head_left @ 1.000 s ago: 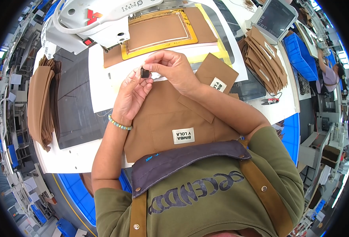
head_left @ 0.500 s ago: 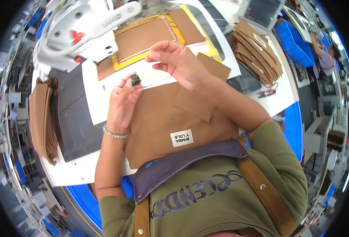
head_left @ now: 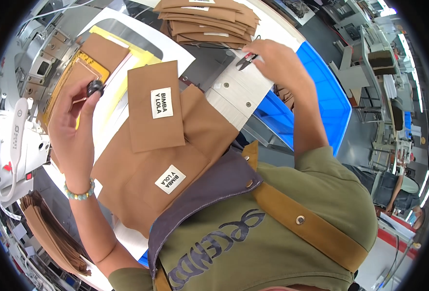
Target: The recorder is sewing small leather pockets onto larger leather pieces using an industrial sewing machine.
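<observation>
My left hand pinches a small black spool-like part between thumb and fingers, raised above the near end of the yellow-edged sewing template. Over at the right of the table, my right hand has its thumb and forefinger around the handle of the thread snips, whose dark blades point toward me. A large brown fabric piece with a white label lies across the table edge at my apron. On top of it rests a smaller brown panel, also with a white label.
A stack of brown pieces sits at the far side, and another brown stack hangs at the left. A white sewing machine stands at the left. Blue bins are beside the table's right edge. Someone sits at the far right.
The view has swung to the right. My right hand has gone from above the template to the thread snips. My left hand still holds the black part. The smaller panel now shows its label.
</observation>
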`<move>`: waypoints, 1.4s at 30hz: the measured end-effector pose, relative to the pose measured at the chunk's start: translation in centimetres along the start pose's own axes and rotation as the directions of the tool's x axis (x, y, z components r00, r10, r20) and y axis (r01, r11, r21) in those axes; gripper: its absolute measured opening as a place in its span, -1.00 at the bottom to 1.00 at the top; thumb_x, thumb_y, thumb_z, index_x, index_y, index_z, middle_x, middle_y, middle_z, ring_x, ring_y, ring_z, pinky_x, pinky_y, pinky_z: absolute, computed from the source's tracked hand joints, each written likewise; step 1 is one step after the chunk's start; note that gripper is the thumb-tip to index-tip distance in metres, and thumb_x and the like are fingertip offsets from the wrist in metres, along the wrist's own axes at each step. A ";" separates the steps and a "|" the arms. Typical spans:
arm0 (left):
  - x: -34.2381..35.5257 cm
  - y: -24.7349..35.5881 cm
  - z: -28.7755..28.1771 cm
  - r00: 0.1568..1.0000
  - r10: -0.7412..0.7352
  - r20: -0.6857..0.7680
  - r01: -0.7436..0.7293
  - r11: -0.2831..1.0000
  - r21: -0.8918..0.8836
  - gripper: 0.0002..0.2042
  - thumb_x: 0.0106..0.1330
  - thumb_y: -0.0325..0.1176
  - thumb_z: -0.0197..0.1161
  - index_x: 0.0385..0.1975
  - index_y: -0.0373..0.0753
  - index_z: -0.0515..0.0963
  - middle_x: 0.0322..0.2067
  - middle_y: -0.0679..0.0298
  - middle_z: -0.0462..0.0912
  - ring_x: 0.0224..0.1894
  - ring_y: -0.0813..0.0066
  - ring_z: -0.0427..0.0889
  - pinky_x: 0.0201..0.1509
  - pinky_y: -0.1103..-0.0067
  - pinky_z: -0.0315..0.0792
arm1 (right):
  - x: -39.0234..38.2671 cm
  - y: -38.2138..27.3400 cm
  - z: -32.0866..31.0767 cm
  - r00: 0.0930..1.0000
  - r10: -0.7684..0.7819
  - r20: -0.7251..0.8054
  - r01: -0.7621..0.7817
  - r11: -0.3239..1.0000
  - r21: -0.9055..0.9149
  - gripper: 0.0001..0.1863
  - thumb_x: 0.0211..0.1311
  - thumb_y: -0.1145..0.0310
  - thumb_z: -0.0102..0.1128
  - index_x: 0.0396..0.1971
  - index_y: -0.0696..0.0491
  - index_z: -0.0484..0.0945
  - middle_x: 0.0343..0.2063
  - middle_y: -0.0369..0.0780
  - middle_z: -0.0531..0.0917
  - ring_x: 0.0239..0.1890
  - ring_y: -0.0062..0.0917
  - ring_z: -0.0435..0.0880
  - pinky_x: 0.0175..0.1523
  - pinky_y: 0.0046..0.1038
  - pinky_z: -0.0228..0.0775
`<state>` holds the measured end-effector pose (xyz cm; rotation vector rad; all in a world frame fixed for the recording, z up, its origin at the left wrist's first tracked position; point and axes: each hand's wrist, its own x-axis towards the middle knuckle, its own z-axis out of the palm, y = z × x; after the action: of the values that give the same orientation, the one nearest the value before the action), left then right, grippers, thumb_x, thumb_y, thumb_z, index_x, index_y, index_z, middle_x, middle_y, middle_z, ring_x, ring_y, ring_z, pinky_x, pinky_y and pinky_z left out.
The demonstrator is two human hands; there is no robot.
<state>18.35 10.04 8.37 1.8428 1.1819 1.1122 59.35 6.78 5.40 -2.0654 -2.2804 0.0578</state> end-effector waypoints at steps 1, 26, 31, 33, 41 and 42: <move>0.7 0.1 0.8 1.000 -0.001 0.012 0.001 1.000 -0.003 -0.78 0.42 -0.53 0.29 0.02 -0.35 0.63 -0.15 0.31 0.66 -0.11 0.62 0.63 0.09 0.62 0.50 | -0.7 0.5 1.0 0.998 -0.038 -0.044 0.037 0.999 -0.006 -0.64 0.20 0.46 0.22 0.02 0.00 0.69 0.04 -0.23 0.72 0.10 -0.29 0.65 0.10 -0.31 0.53; 5.4 5.5 11.4 0.938 0.143 0.316 -0.111 0.987 -0.119 -0.79 0.33 -0.47 0.35 -0.06 -0.29 0.70 -0.27 0.32 0.70 -0.17 0.61 0.64 -0.06 0.60 0.53 | -0.2 -4.5 1.4 0.975 -0.177 0.134 -0.169 -0.199 0.965 -0.45 0.66 0.06 -0.17 0.16 0.26 0.52 -0.50 -0.43 0.34 -0.54 -0.78 0.21 -0.47 -0.68 0.11; 5.0 5.4 11.6 0.929 0.143 0.340 -0.123 0.989 -0.080 -0.78 0.33 -0.50 0.34 -0.05 -0.31 0.69 -0.28 0.30 0.70 -0.20 0.58 0.65 -0.12 0.60 0.55 | -0.4 -5.7 2.4 0.939 -0.299 0.168 -0.271 -0.346 0.898 -0.36 0.63 -0.11 -0.15 -0.06 0.24 0.60 -0.49 -0.42 0.33 -0.54 -0.77 0.22 -0.46 -0.66 0.13; 5.0 5.3 11.6 0.939 0.143 0.312 -0.124 0.989 -0.079 -0.77 0.31 -0.53 0.33 -0.05 -0.31 0.69 -0.30 0.30 0.70 -0.23 0.56 0.66 -0.15 0.61 0.56 | -0.4 -5.9 2.7 0.932 -0.284 0.224 -0.319 -0.357 0.878 -0.42 0.62 -0.09 -0.11 -0.24 0.18 0.58 -0.50 -0.42 0.35 -0.54 -0.78 0.23 -0.47 -0.66 0.14; 4.6 4.7 11.4 0.919 0.155 0.361 -0.125 0.987 -0.106 -0.75 0.30 -0.56 0.33 -0.04 -0.31 0.68 -0.29 0.31 0.68 -0.22 0.60 0.65 -0.13 0.61 0.56 | -0.3 -6.3 2.2 0.922 -0.260 0.289 -0.246 0.185 0.951 -0.52 0.55 0.00 0.10 -0.45 0.11 0.56 -0.58 -0.40 0.45 -0.55 -0.75 0.34 -0.46 -0.57 0.23; 4.5 4.5 11.3 0.911 0.165 0.379 -0.132 0.985 -0.112 -0.75 0.30 -0.55 0.33 -0.03 -0.31 0.68 -0.29 0.31 0.68 -0.21 0.60 0.64 -0.12 0.61 0.55 | -0.4 -6.1 2.0 0.923 -0.279 0.266 -0.224 0.174 0.959 -0.52 0.55 0.00 0.10 -0.45 0.11 0.56 -0.58 -0.40 0.45 -0.55 -0.75 0.34 -0.46 -0.57 0.23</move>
<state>31.23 11.58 8.95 1.9958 0.7652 0.8085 53.24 5.76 3.88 -1.2115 -1.4665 1.6393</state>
